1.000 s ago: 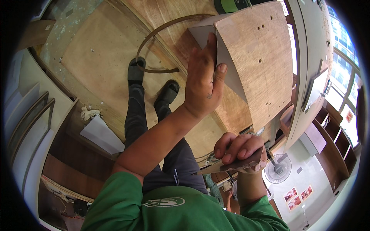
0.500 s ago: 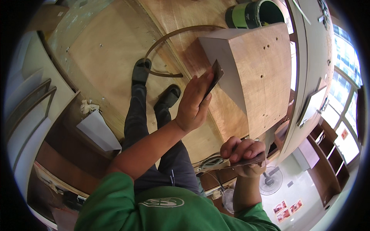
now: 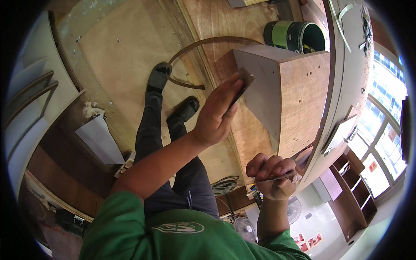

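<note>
My left hand [image 3: 215, 113] is raised in front of me, its fingers pressed along a dark, flat, stiff-looking piece [image 3: 247, 81] with a brownish edge; it looks like folded sandpaper. That piece stands in front of the white side of a box-shaped cabinet part [image 3: 301, 102], whose plywood face has several small holes. I cannot tell whether they touch. Lower right, my right hand [image 3: 272, 171] is closed, palm side up, around a thin brown sheet [image 3: 281, 176] with a ragged edge, seen nearly edge-on. Its kind does not show clearly.
A black and green bucket [image 3: 295, 37] stands behind the cabinet part. A curved brown strip [image 3: 203, 41] loops over the plywood by my feet. White panels [image 3: 100, 139] lean at left. Coiled cable [image 3: 225, 185] and a fan [image 3: 245, 229] are near my right side. A long pale panel [image 3: 342, 78] runs along the right.
The view has shifted, so the cabinet part and bucket appear farther right and lower. The brown sheet in my right hand has tilted and shows less surface. Both hands keep their hold.
</note>
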`<state>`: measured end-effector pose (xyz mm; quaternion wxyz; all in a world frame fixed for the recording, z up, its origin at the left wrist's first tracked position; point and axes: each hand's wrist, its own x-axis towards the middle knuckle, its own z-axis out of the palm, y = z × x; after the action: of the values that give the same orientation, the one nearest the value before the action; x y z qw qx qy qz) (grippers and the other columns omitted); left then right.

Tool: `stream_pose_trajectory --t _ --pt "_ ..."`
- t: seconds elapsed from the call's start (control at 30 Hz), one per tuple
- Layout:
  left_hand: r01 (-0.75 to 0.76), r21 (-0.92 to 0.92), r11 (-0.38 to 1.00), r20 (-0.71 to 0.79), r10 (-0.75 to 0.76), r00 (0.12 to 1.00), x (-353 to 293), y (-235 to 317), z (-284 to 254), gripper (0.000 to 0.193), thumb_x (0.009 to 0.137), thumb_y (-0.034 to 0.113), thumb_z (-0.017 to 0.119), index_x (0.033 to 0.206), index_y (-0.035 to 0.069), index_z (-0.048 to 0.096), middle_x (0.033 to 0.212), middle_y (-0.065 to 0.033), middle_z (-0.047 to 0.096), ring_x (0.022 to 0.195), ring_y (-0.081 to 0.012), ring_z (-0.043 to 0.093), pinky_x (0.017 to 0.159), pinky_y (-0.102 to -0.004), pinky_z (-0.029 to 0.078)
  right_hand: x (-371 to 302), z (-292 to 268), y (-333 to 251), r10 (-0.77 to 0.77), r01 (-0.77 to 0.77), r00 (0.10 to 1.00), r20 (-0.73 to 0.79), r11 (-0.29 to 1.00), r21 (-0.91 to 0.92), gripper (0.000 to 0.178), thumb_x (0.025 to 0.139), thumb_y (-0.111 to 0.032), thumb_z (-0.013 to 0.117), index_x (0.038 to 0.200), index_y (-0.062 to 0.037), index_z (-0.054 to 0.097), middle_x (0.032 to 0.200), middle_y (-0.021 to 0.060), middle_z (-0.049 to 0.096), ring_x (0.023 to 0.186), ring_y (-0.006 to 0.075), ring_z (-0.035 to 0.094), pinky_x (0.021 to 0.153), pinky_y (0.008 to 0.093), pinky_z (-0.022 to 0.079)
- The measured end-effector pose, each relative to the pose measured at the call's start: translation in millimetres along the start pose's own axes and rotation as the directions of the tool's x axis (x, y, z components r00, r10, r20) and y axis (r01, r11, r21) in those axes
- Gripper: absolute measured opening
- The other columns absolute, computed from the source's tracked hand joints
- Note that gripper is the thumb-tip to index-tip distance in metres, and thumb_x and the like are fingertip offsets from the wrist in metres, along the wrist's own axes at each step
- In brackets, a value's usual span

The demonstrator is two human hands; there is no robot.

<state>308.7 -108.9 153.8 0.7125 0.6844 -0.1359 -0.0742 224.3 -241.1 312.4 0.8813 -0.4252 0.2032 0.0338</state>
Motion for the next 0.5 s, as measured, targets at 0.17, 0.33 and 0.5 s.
stream_pose_trajectory --t 0.17,0.33,0.5 --pt "0.229 -0.291 0.929 0.036 -0.229 0.973 22.7 19.7 17.0 0.046 0.105 0.013 0.047 0.148 -0.001 0.041 0.143 -0.0200 0.051 0.128 -0.0298 0.055 0.105 -0.0347 0.043 -1.6 0.3 -1.6 0.005 -0.005 1.000 0.004 1.000 -0.003 0.020 0.089 -0.017 0.064 0.103 -0.0035 0.069 0.093 0.0226 0.070 0.086 0.0399 0.062 0.075 0.0474 0.052" --pt "0.285 -0.423 0.860 0.042 -0.296 0.954 33.7 32.2 24.6 0.045 0.107 0.016 0.045 0.148 0.000 0.040 0.140 -0.0186 0.055 0.124 -0.0261 0.057 0.103 -0.0308 0.043 -4.2 -2.2 1.1 -0.002 0.002 0.999 -0.032 1.000 -0.002 0.020 0.090 -0.018 0.063 0.104 -0.0039 0.069 0.094 0.0230 0.070 0.086 0.0394 0.062 0.076 0.0475 0.052" --pt "0.318 -0.365 0.875 0.094 -0.305 0.948 30.0 39.5 27.1 0.045 0.106 0.014 0.044 0.148 0.000 0.040 0.140 -0.0188 0.054 0.125 -0.0287 0.057 0.105 -0.0334 0.041 -4.1 -3.2 3.8 0.001 0.000 0.999 -0.039 1.000 0.008 0.021 0.090 -0.017 0.063 0.105 -0.0034 0.069 0.094 0.0228 0.070 0.087 0.0394 0.062 0.077 0.0480 0.051"
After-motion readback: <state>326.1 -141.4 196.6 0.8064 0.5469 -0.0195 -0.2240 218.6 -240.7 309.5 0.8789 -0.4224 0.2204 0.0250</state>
